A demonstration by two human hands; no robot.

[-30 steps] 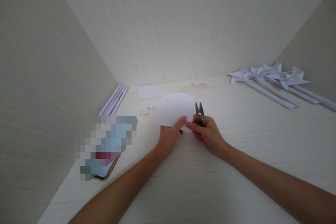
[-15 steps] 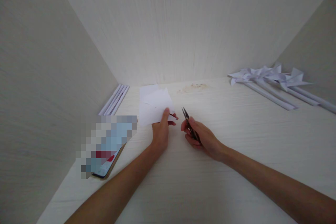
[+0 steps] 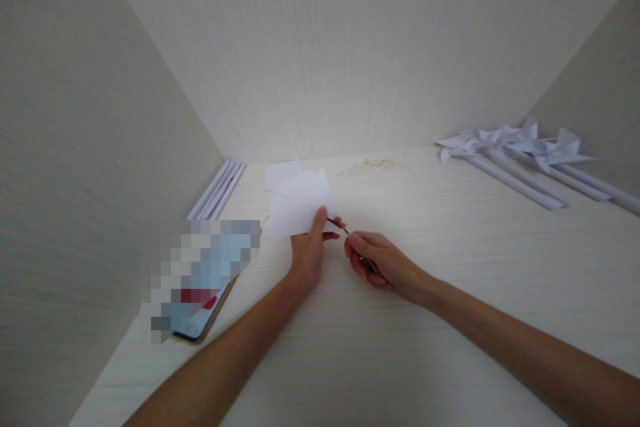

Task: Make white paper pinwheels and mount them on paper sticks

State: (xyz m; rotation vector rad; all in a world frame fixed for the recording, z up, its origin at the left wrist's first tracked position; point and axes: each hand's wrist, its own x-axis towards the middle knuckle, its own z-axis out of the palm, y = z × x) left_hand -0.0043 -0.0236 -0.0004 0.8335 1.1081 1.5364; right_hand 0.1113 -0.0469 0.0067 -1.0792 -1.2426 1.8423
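A square sheet of white paper [image 3: 297, 207] is pinched by its near right corner in my left hand [image 3: 310, 247], thumb on top and fingers beneath. My right hand [image 3: 377, 260] is closed around a pair of small dark thread snips [image 3: 370, 265]. Their tip points up and left, close to the fingers of my left hand and the paper's corner; whether the blades touch the paper I cannot tell. Beyond the held sheet another white paper [image 3: 281, 173] lies on the table, partly covered from view.
Several rolled white paper sticks [image 3: 217, 190] lie at the left by the wall. A phone [image 3: 207, 317], partly pixelated, rests nearer me. Several white paper pinwheels [image 3: 500, 143] on paper sticks lie at the back right. A brownish stain [image 3: 375, 165] marks the table by the back wall.
The snips have turned and moved in toward my left hand. The held paper has shifted slightly right, uncovering more of the paper behind it.
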